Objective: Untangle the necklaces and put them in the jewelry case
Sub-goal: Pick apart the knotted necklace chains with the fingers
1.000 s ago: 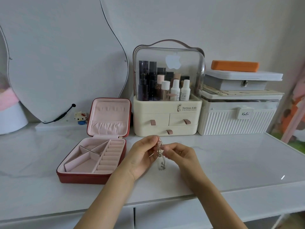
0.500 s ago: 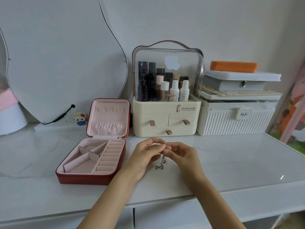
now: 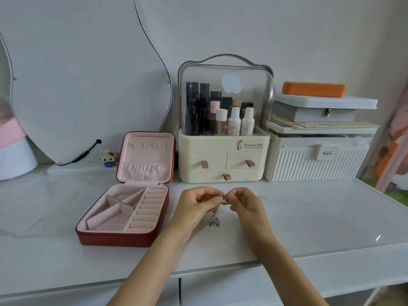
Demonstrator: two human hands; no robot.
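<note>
Since a second ago hands dropped lower, chain end now on desk (image 3: 331,217) | left hand (image 3: 194,206) and right hand (image 3: 247,203) pinch tangled necklaces (image 3: 217,214) at frame centre | jewelry case (image 3: 123,208) open, centre left | cosmetics organizer (image 3: 223,155) behind

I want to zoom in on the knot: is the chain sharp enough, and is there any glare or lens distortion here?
Head view: the necklaces read as a small, soft tangle, individual links unresolved; the left hand and right hand pinching them look reasonably sharp. Soft, even light, one small glint on the table. Wide-angle bending curves the edges.
</note>
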